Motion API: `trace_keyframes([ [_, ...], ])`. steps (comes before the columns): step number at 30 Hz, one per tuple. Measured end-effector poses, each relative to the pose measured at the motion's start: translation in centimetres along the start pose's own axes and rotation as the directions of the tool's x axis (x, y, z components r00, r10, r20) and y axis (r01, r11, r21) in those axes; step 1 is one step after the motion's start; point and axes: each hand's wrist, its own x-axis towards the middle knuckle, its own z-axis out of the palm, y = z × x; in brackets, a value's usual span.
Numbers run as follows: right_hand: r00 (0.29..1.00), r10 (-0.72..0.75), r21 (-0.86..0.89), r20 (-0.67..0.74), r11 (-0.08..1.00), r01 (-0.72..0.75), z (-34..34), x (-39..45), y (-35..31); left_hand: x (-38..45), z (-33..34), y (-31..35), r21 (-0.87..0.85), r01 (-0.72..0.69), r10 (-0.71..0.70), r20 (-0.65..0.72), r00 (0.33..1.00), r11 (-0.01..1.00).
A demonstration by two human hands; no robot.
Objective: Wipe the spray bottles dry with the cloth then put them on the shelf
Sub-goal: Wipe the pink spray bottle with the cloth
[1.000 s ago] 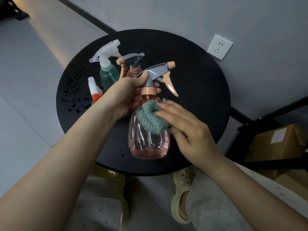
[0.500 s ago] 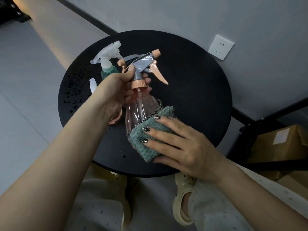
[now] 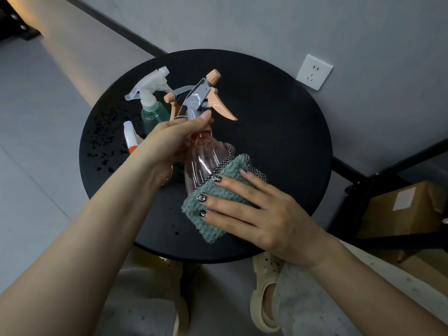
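Observation:
A clear pink spray bottle (image 3: 204,157) with a grey and peach trigger head is held tilted above the round black table (image 3: 278,132). My left hand (image 3: 169,144) grips its neck. My right hand (image 3: 254,214) presses a teal cloth (image 3: 218,202) around the bottle's lower body, hiding its base. Behind my left hand stand a green bottle (image 3: 152,112) with a white trigger, a second pink bottle of which only the trigger (image 3: 178,95) shows, and a small white and orange bottle (image 3: 130,138).
Water drops (image 3: 104,146) speckle the table's left side. A black shelf frame (image 3: 378,190) with cardboard boxes (image 3: 402,209) stands to the right. A wall socket (image 3: 314,72) sits on the grey wall behind. My knees and sandals show below the table.
The held bottle has tipped further, its trigger head now pointing up and away. The cloth slid from the bottle's upper body down to wrap its lower part.

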Motion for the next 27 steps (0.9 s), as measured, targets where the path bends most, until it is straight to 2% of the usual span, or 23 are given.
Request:
trace_keyframes([
  [4,0.998,0.037,0.013,0.051,0.999,-0.037,0.1,-0.1,0.1,-0.2,-0.1,0.2,0.019,-0.028,0.03,-0.096,0.995,0.999],
  [8,0.988,0.102,0.068,0.119,0.991,-0.111,0.7,-0.1,0.3,-0.3,0.2,0.1,0.095,-0.061,0.067,-0.059,0.996,0.994],
  [11,0.969,0.225,0.135,0.107,0.962,-0.238,0.8,0.2,0.4,-0.5,0.6,0.2,0.076,-0.047,0.049,-0.023,0.999,0.996],
  [13,0.925,0.365,0.266,0.1,0.887,-0.379,0.9,0.4,0.5,-0.5,0.7,0.1,0.086,-0.021,0.023,-0.012,1.0,0.996],
  [15,0.846,0.523,0.419,0.099,0.75,-0.512,0.8,0.7,0.8,-0.5,0.7,0.0,0.114,0.003,-0.004,0.013,1.0,0.993],
  [17,0.774,0.625,0.535,0.098,0.623,-0.571,0.7,0.9,1.1,-0.4,0.8,-0.2,0.115,0.016,-0.022,0.053,0.998,0.993],
  [18,0.767,0.634,0.556,0.098,0.604,-0.57,0.6,1.0,1.1,-0.4,0.8,-0.3,0.109,0.017,-0.024,0.061,0.998,0.994],
  [20,0.815,0.574,0.512,0.08,0.678,-0.528,0.5,1.0,0.9,-0.5,0.8,-0.2,0.107,0.016,-0.021,0.041,0.999,0.994],
  [24,0.944,0.328,0.315,0.032,0.893,-0.321,0.2,0.6,0.3,-0.7,0.5,0.3,0.059,0.018,-0.017,-0.021,1.0,0.998],
  [27,0.989,0.123,0.194,0.076,0.972,-0.136,0.3,0.2,-0.2,-0.7,0.2,0.6,0.035,0.002,0.0,-0.041,0.999,0.999],
])
